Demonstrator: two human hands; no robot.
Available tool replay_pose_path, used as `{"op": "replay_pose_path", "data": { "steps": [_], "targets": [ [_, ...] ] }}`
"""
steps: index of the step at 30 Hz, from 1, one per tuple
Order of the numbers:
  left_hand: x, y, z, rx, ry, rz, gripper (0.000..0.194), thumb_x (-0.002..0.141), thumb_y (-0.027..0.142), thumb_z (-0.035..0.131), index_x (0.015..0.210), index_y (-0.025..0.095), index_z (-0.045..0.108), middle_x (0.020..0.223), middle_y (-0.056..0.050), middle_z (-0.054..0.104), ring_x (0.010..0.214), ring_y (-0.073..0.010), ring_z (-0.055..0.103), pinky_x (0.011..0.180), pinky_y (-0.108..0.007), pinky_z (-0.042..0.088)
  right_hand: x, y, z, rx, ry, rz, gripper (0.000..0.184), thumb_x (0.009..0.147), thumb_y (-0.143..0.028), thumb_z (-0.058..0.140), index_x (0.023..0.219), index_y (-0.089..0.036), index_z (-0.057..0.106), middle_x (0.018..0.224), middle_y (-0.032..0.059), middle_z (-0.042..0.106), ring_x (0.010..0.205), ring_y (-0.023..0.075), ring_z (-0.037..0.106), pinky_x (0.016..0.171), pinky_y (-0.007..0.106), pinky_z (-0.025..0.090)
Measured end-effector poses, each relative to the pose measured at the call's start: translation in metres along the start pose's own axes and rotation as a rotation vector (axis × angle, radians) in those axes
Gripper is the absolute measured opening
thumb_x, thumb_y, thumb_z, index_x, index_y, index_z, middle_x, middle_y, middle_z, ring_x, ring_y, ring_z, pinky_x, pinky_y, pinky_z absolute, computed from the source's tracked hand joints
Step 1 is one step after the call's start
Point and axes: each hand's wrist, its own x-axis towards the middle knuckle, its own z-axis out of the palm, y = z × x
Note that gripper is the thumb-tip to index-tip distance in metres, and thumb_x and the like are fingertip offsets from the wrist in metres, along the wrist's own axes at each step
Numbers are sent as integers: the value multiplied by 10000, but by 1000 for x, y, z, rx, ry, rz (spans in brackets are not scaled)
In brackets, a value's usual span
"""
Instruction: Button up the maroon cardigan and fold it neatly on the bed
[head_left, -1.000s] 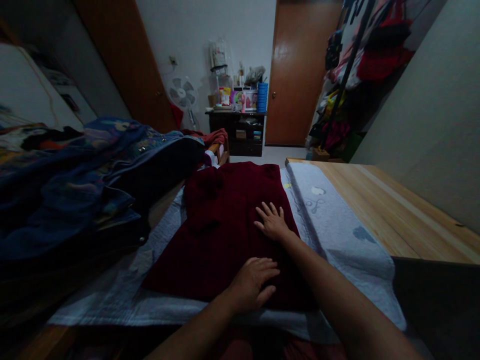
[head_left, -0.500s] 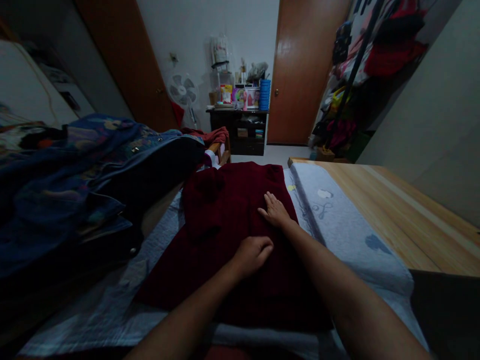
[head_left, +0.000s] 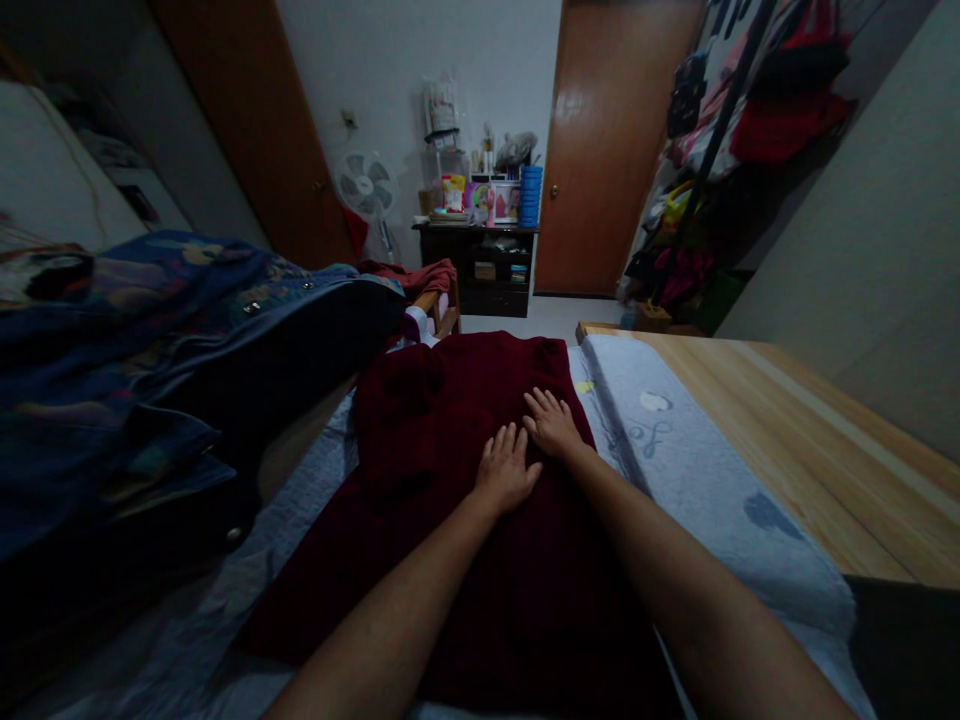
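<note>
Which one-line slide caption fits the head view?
Left hand and right hand rest on a dark red garment laid over a pale blanket, beside denim clothes.

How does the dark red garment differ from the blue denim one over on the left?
The dark red garment looks plain, while the blue denim garment is patterned. The red garment is spread fairly flat; the denim garment is bunched up. The left hand and right hand lie on the red garment, neither on the denim garment. Both are clothing.
</note>
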Motion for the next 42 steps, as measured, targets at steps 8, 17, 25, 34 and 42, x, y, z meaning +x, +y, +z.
{"op": "replay_pose_path", "data": {
  "steps": [8,17,25,34,42],
  "targets": [
    [-2,1,4,15,40,-10,696,889,522,418,1455,134,309,1528,-203,276,1414,-350,232,1113,-512,242,40,6,2,17,-71,102,724,900,-661,265,1492,-244,257,1572,73,199,1433,311,127,1106,575,121],
    [-4,2,3,12,41,-29,715,882,534,432,1461,130,317,1523,-214,279,1411,-366,229,1120,-513,241,56,10,2,43,-101,173,772,869,-710,268,1481,-240,292,1570,86,200,1430,347,113,1095,595,131],
    [-7,-2,8,-24,111,-27,661,901,464,423,1417,55,363,1502,-202,334,1408,-304,269,1139,-467,242,5,-7,4,-3,-52,48,701,924,-561,335,1503,-182,223,1574,101,183,1436,314,133,1112,529,183],
    [-45,-27,-19,44,40,-16,472,931,372,400,1354,173,465,1452,-111,447,1371,-254,344,1137,-516,221,-73,-28,-5,0,-206,11,646,920,-508,381,1501,-260,246,1590,88,102,1437,372,70,1106,524,188],
    [-98,-90,-79,290,178,-370,688,740,355,673,1380,233,452,1554,-140,222,1410,-436,139,1093,-617,174,-131,-52,-27,123,-375,24,763,862,-508,494,1512,-229,208,1591,110,65,1441,364,51,1116,546,148]
  ]
}}
